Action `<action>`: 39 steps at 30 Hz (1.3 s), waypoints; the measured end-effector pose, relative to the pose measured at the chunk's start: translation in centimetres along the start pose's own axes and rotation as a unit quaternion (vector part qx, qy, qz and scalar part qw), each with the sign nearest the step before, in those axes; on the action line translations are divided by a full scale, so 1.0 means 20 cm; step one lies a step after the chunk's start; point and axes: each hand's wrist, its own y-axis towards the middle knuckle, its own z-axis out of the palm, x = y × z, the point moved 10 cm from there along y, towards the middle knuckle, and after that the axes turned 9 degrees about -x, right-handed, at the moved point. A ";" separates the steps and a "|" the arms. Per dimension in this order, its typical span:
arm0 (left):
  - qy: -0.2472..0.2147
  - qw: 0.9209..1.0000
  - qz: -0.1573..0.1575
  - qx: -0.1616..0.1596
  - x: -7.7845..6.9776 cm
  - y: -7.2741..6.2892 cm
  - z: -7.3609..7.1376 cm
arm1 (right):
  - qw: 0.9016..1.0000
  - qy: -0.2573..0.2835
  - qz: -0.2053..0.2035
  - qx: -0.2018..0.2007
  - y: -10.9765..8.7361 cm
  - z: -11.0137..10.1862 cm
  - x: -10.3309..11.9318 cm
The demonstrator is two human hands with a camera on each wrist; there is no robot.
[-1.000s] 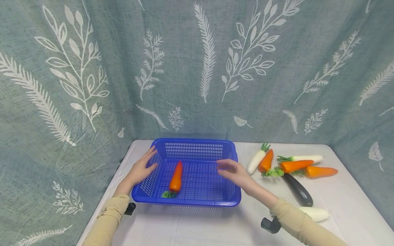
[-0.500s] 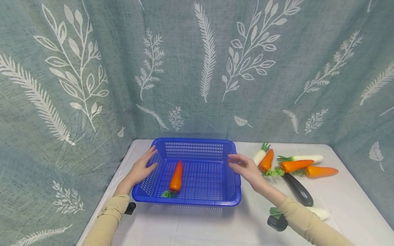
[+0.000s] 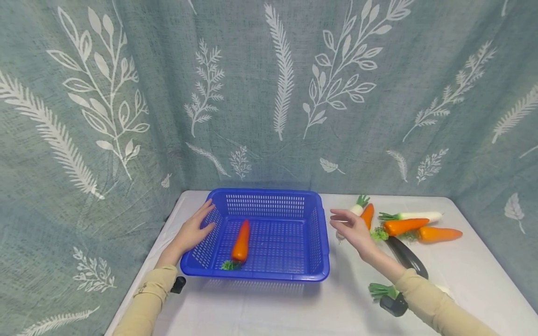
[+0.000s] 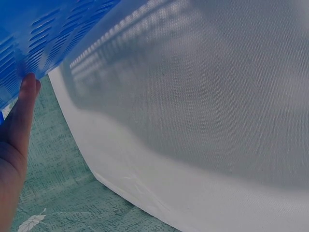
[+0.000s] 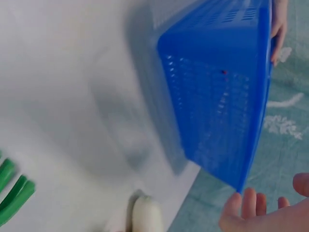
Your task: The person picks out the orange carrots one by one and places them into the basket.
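Observation:
A blue plastic basket [image 3: 256, 276] stands on the table with one orange carrot [image 3: 241, 240] inside, its green top toward the front. My left hand [image 3: 192, 232] rests at the basket's left rim, fingers extended and thumb spread. In the left wrist view its fingertips [image 4: 29, 82] meet the slotted wall. To the right of the basket, my right hand [image 3: 352, 230] hovers with loosely bent fingers and nothing in them. It partly covers a white radish [image 3: 357, 208] and a second carrot [image 3: 367, 216]. In the right wrist view, the radish's pale end [image 5: 146, 215] shows near the bottom edge.
Farther right on the white table [image 3: 252, 308] lie another white radish [image 3: 418, 216], two carrots [image 3: 405, 227] and a dark eggplant [image 3: 405, 258]. A green-topped radish [image 3: 383, 291] is mostly behind my right sleeve. A leaf-patterned curtain [image 3: 260, 93] stands around the table.
My right hand has moved right, from over the basket's inside to beyond its right rim, now in front of the nearest radish. My left hand, the basket and its carrot have stayed put.

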 end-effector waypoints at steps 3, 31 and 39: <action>0.000 1.000 0.002 0.000 0.00 0.00 0.00 | 1.000 -0.012 0.001 -0.020 0.01 -0.05 -0.03; -0.001 1.000 -0.002 0.000 0.00 0.00 0.00 | 0.990 -0.097 0.047 -0.094 0.01 -0.44 -0.14; -0.001 1.000 0.001 -0.001 0.00 0.00 0.00 | 0.980 -0.067 0.119 -0.145 0.02 -0.58 -0.25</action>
